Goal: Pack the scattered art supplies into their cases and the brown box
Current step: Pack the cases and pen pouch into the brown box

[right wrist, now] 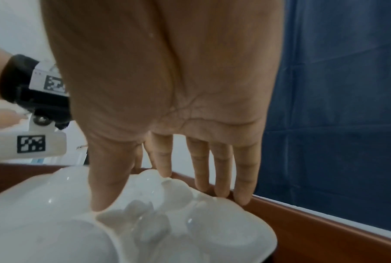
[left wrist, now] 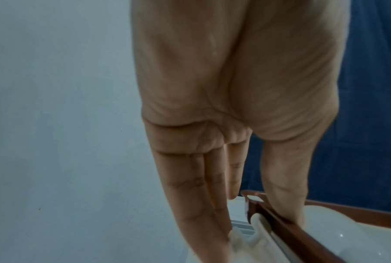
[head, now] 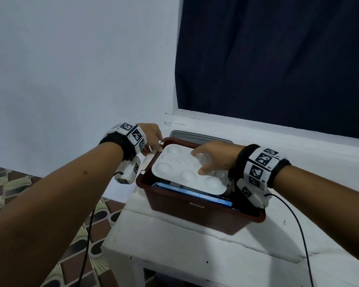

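Observation:
A brown box [head: 195, 214] stands on a white table [head: 195, 255]. A white paint palette [head: 180, 168] lies upside down on top of the box's contents, tilted over a blue case [head: 205, 196]. My right hand [head: 207, 160] rests on the palette's right part, thumb pressing its domes [right wrist: 55, 222] and straight fingers [right wrist: 221, 178] reaching the box's far wall [right wrist: 314, 229]. My left hand [head: 155, 145] is at the box's far left corner. Its thumb [left wrist: 282, 178] sits inside the rim [left wrist: 287, 231] against the palette [left wrist: 338, 236], and its straight fingers [left wrist: 190, 178] hang outside the wall.
A grey lid [head: 195, 135] lies behind the box against the window ledge. A white latch [head: 148, 160] sticks out on the box's left side. A dark blue curtain [head: 278, 59] covers the window. The table's left edge drops to a patterned floor [head: 8, 183].

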